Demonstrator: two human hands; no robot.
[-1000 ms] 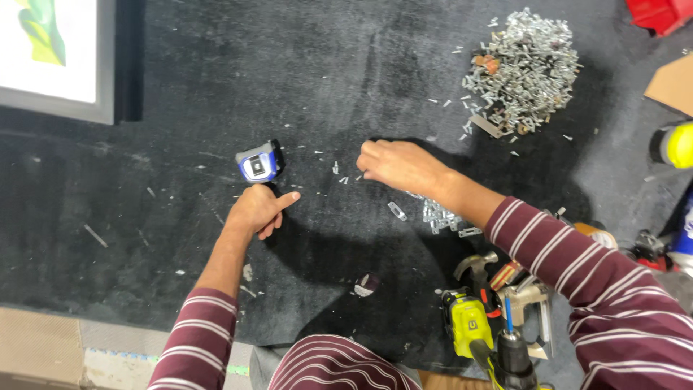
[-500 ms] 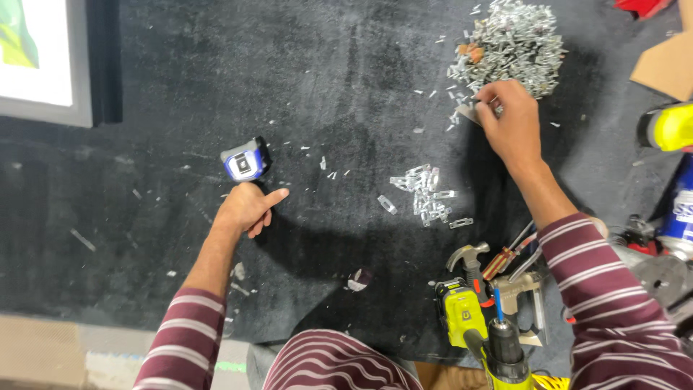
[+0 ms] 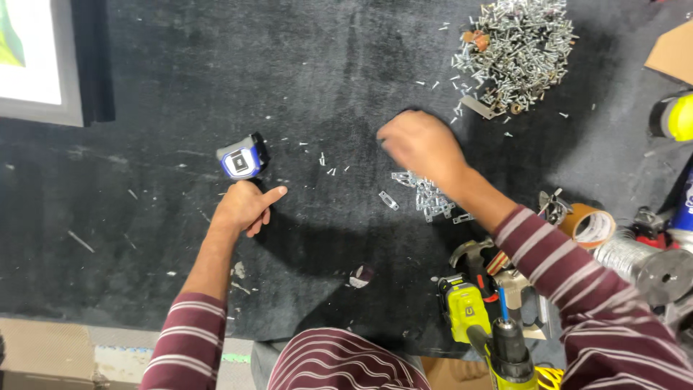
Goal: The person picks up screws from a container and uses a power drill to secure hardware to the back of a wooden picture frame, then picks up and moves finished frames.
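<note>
My left hand (image 3: 242,208) rests on the black mat (image 3: 144,217) with its fingers curled and one finger sticking out to the right. It holds nothing. Just above it lies a blue and black tape measure (image 3: 242,159). My right hand (image 3: 419,144) is blurred, palm down, hovering over the mat just above a small heap of flat metal brackets (image 3: 427,196). Its fingers are curled under, and whatever they hold is hidden. A big pile of silver screws (image 3: 516,50) lies at the far right.
A yellow-green cordless drill (image 3: 480,325) and a hammer (image 3: 469,254) lie at the near edge. A roll of brown tape (image 3: 592,225) and metal parts sit to the right. A framed picture (image 3: 36,65) lies far left. Loose screws dot the mat.
My right hand went from the mat's middle up to the big screw pile, then came back left and down to the bracket heap. My left hand stayed beside the tape measure.
</note>
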